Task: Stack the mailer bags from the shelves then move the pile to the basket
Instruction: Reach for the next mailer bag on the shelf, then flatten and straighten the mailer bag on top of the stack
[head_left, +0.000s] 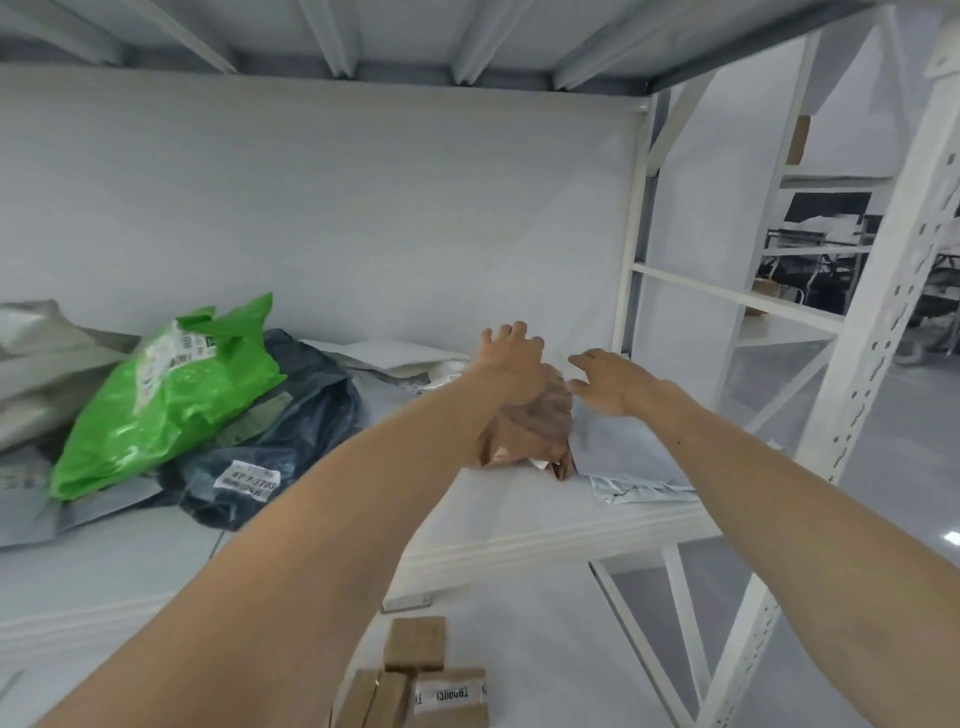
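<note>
1. On the white shelf (519, 514) we had both hands stretched out over the right end, arms bare.
2. Our left hand (511, 364) was spread, fingers apart, hovering above a brown mailer bag (524, 436); our wrist covered the bag's top, so we could not tell if it touched. It gripped nothing.
3. Our right hand (610, 382) was also spread and empty, just right of the brown mailer bag, above a pale grey mailer bag (623, 457) lying flat at the shelf's right end.
4. The brown mailer bag sat crumpled, partly on the pale grey one.
5. Further left, a green mailer bag (166, 395) leaned on a dark blue mailer bag (270, 447) with a white label; grey mailer bags (47, 374) were heaped at the far left.
6. A white flat mailer (395, 358) lay against the back wall, behind the hands.
7. Below the shelf, cardboard boxes (421, 675) sat on a lower level.
8. No basket was in view.
</note>
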